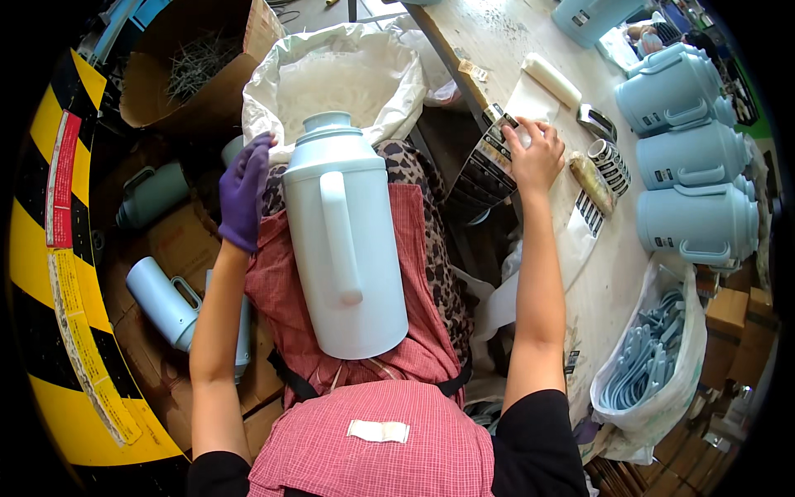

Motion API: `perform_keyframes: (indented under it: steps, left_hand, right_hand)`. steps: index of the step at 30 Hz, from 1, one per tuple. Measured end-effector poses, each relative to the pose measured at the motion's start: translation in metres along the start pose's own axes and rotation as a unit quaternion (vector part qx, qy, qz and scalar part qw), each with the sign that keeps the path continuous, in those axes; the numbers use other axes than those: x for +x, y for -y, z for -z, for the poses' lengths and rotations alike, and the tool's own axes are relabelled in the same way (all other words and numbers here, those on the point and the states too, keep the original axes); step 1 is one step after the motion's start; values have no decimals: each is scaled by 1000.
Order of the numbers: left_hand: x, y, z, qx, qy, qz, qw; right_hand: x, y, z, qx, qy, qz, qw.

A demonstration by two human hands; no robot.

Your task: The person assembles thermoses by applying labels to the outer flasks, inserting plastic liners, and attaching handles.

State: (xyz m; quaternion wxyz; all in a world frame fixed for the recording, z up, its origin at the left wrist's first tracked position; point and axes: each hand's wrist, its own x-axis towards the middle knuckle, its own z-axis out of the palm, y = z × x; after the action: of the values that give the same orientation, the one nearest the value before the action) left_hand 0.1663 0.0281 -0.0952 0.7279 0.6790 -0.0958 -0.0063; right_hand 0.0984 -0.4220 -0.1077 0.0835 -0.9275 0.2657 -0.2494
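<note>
Pale blue plastic jug (344, 240) lies on lap, unlabelled (finished ones (691, 157) stand aside); gloved left hand (244, 195) steadies it open, right hand (534, 153) pinches striped sticker sheet (489, 170).

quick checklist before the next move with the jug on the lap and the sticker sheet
1. Pale blue plastic thermos jug lies steady on the lap, handle up: ok.
2. Left hand, in a purple glove, rests at the jug's shoulder: ok, though grip firmness cannot tell.
3. Right hand, bare, is on the dark strip of stickers at the table edge: ok.
4. Sticker peeled free and ready: cannot tell, fingers hide it.
5. Jug's upper face is bare, no sticker on it: ok.
6. Finished pale blue jugs on the wooden table sit clear of the right arm: ok.
</note>
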Motion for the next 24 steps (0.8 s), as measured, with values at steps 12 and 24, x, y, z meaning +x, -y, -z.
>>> perform_keyframes:
  steps: [12,24]
  left_hand:
    - [-88,22,54,1,-77,15,997]
    - [-122,34,49,-70,-94,38,992]
  right_hand:
    - [-14,-11,-4,92,-30,16,995]
    - [23,-18,-12,73,29,-61,995]
